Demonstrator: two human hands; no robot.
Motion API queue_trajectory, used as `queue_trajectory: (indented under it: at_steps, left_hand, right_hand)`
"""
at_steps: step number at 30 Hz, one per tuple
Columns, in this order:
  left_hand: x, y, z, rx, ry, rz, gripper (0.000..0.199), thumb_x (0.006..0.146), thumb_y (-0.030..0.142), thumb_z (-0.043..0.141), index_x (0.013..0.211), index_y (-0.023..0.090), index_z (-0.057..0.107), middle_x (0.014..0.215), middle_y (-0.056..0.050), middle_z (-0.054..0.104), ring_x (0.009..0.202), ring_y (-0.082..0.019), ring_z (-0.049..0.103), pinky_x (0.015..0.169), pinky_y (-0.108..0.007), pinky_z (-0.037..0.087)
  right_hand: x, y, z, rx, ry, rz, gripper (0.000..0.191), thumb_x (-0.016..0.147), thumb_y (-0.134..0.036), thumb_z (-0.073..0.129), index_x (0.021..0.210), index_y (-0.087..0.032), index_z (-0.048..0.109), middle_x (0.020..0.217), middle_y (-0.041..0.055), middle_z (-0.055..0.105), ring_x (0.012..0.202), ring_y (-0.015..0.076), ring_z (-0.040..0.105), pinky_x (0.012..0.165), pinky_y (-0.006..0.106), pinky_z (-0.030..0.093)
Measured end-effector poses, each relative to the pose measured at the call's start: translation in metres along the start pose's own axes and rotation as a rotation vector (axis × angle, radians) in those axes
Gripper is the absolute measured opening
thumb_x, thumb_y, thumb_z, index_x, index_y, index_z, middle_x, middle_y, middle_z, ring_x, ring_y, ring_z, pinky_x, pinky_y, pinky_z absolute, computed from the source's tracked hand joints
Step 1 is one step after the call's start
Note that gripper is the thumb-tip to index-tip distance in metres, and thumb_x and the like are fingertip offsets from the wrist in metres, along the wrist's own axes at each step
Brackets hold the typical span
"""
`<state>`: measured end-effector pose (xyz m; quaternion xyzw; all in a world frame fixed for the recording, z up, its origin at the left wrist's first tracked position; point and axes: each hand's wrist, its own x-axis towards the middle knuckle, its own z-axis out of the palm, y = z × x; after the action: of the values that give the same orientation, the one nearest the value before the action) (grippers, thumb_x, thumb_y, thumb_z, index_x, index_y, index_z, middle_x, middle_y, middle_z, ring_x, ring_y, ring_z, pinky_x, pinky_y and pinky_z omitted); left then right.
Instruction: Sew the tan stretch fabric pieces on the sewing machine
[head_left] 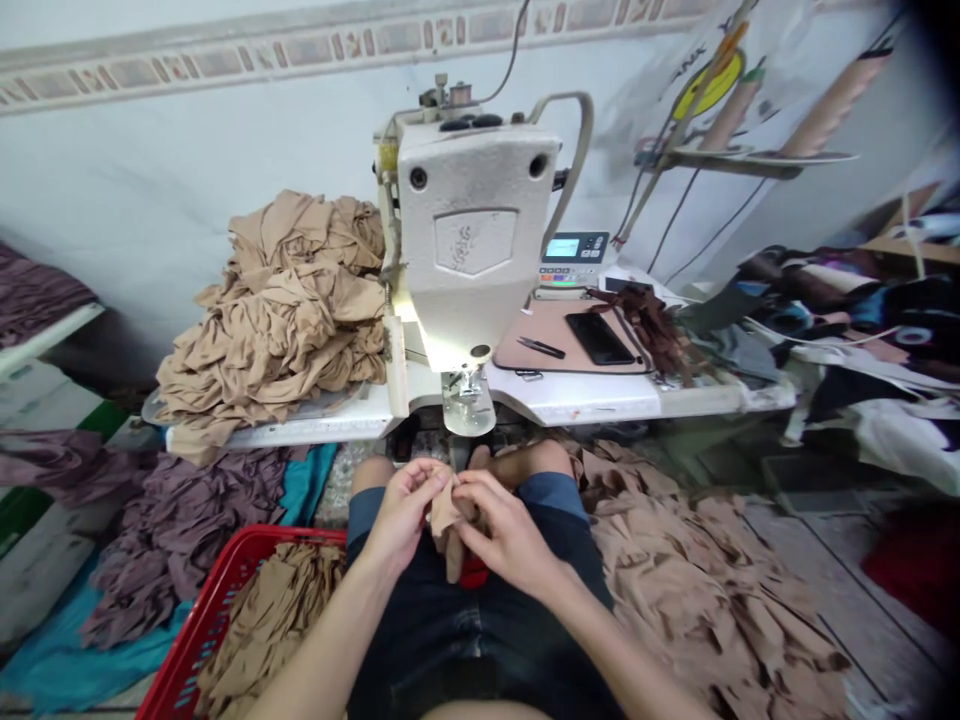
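Over my lap, my left hand and my right hand pinch a small tan fabric piece between them. Its lower end hangs down between my thighs, and its exact shape is partly covered by my fingers. Just beyond my hands stands a white sewing machine, with its lit needle area facing me. The cloth is held below the machine's front edge, apart from the needle.
Tan fabric is heaped left of the machine. Thread snips and a black phone lie on the right. A red basket of tan pieces stands at my left; more tan fabric covers the floor at my right.
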<state>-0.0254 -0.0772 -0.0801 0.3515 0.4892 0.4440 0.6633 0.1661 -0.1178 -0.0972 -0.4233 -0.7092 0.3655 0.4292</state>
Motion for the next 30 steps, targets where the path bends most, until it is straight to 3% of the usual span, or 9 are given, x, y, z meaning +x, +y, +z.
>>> queue_trajectory:
  at_steps: [4,6,8,12,16,18,22,26,30]
  left_hand:
    - [0.000,-0.011,0.004,0.008,0.089,0.147,0.054,0.076,0.052,0.093,0.115,0.021,0.071,0.089,-0.003,0.077,0.080,-0.019,0.072,0.074,-0.027,0.057]
    - [0.000,-0.018,0.001,0.100,0.006,0.174,0.058,0.080,0.052,0.090,0.126,0.023,0.071,0.105,-0.008,0.081,0.098,-0.024,0.076,0.086,-0.031,0.059]
    - [0.000,-0.027,-0.004,0.237,-0.187,0.097,0.058,0.080,0.051,0.090,0.127,0.022,0.074,0.114,-0.011,0.081,0.104,-0.027,0.076,0.088,-0.034,0.060]
    - [-0.004,-0.042,-0.015,0.512,-0.377,0.009,0.053,0.076,0.048,0.092,0.120,0.018,0.081,0.090,-0.006,0.081,0.075,-0.022,0.073,0.067,-0.028,0.056]
    - [-0.011,-0.032,-0.019,0.698,-0.548,0.062,0.035,0.093,0.047,0.077,0.110,0.019,0.086,0.086,-0.006,0.081,0.070,-0.020,0.068,0.065,-0.026,0.050]
    - [-0.013,-0.019,-0.016,0.752,-0.600,0.096,0.033,0.099,0.047,0.070,0.106,0.020,0.087,0.087,-0.006,0.081,0.071,-0.020,0.066,0.065,-0.026,0.049]
    - [-0.012,0.005,-0.008,0.785,-0.600,0.213,0.033,0.103,0.044,0.064,0.095,0.019,0.085,0.087,-0.007,0.075,0.076,-0.020,0.065,0.070,-0.028,0.048]
    - [-0.012,0.018,-0.005,0.777,-0.534,0.311,0.031,0.104,0.039,0.063,0.089,0.018,0.080,0.089,-0.008,0.073,0.086,-0.022,0.066,0.082,-0.030,0.048]
    - [-0.016,0.018,-0.006,0.690,-0.451,0.219,0.032,0.103,0.044,0.066,0.091,0.016,0.075,0.076,-0.002,0.064,0.070,-0.016,0.056,0.067,-0.026,0.042]
  right_hand:
    - [-0.005,0.010,0.024,0.013,0.109,0.072,0.020,0.098,-0.012,0.062,0.107,-0.022,0.077,0.124,0.0109,0.071,0.108,0.0240,0.072,0.095,0.035,0.055]
    - [-0.005,0.016,0.022,-0.005,0.106,0.127,0.014,0.098,-0.015,0.066,0.099,-0.021,0.079,0.119,0.0100,0.072,0.105,0.0237,0.071,0.093,0.034,0.055]
    - [-0.007,0.023,0.010,-0.051,0.019,0.207,0.013,0.097,-0.016,0.068,0.090,-0.019,0.079,0.105,0.0071,0.072,0.095,0.0218,0.069,0.086,0.031,0.053]
    - [-0.016,0.032,-0.025,-0.060,-0.254,0.280,0.022,0.095,-0.020,0.071,0.074,-0.018,0.076,0.071,-0.0018,0.068,0.065,0.0142,0.060,0.065,0.024,0.045]
    - [-0.017,0.032,-0.053,0.002,-0.370,0.226,0.033,0.097,-0.036,0.073,0.069,-0.018,0.072,0.084,0.0011,0.073,0.074,0.0152,0.063,0.070,0.024,0.046]
    - [-0.011,0.029,-0.061,0.067,-0.449,0.226,0.042,0.097,-0.046,0.073,0.066,-0.018,0.067,0.079,0.0002,0.069,0.071,0.0142,0.059,0.066,0.024,0.044]
    - [0.007,0.016,-0.068,0.285,-0.570,0.317,0.044,0.099,-0.056,0.069,0.078,-0.017,0.068,0.062,-0.0064,0.051,0.056,0.0106,0.041,0.053,0.023,0.033]
    - [0.021,0.002,-0.069,0.275,-0.461,0.255,0.039,0.098,-0.055,0.071,0.087,-0.017,0.077,0.077,0.0008,0.066,0.069,0.0154,0.055,0.063,0.026,0.041]
    - [0.024,-0.010,-0.070,0.161,-0.333,0.263,0.040,0.097,-0.051,0.072,0.076,-0.018,0.078,0.074,0.0022,0.066,0.069,0.0168,0.056,0.062,0.028,0.039]
